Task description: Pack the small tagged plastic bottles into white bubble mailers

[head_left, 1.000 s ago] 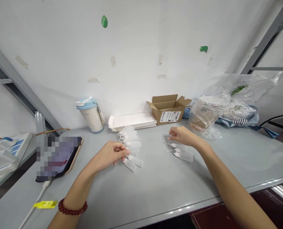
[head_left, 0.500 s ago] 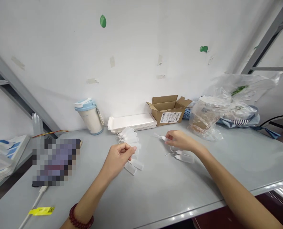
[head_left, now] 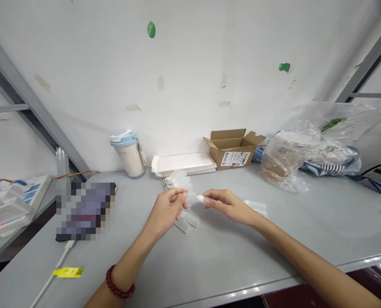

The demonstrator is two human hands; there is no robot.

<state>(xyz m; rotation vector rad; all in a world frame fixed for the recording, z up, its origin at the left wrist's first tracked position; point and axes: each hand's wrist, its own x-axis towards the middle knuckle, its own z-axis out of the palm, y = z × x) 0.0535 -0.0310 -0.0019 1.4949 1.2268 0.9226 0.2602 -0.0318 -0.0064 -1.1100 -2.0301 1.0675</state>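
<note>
A grey counter runs along a white wall marked with tape scraps. At its back stand a blue-lidded tumbler, a stack of flat white packs and an open cardboard box.

In the middle, two bare hands face each other above the counter. The right hand pinches a small white-necked plastic bottle, its neck pointing left and a thin cord reaching toward the left hand. The left hand's grip is pressed together at the thumb and fingertip; whether it has the cord's end is too small to tell.

More translucent bottles lie fanned beyond and beneath the left hand, and others rest by the right wrist.

The step in hand appears to be handling the cord at the bottle's neck; the next move seems to call for a steady bottle and a fine fingertip pinch.
</note>
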